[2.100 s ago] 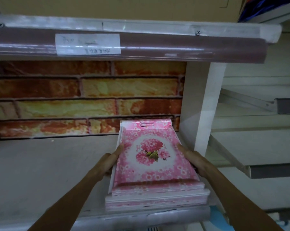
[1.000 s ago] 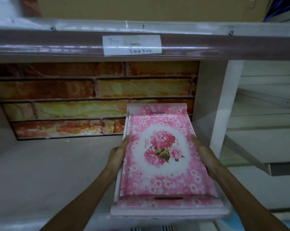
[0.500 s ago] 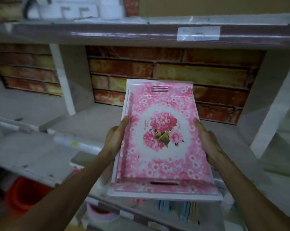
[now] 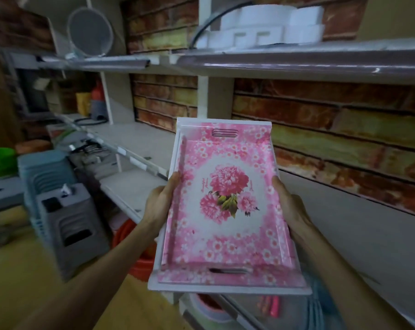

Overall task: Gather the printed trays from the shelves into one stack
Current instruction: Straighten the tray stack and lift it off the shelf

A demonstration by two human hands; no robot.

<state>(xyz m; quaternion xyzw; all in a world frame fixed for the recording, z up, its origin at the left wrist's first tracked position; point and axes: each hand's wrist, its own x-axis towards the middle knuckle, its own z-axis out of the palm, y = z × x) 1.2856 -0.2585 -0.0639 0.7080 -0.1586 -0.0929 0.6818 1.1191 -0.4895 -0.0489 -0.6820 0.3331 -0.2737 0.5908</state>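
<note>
A stack of pink flower trays (image 4: 225,210) is held in the air between the two hands, in front of the shelf (image 4: 344,234). The left hand (image 4: 157,206) is closed on the left long edge, and the right hand (image 4: 291,206) is closed on the right long edge. Thumbs are laid on top. The shelf beside the stack is bare. A grey stool (image 4: 68,225) is seen low on the left, well apart. Both arms are stretched forward.
</note>
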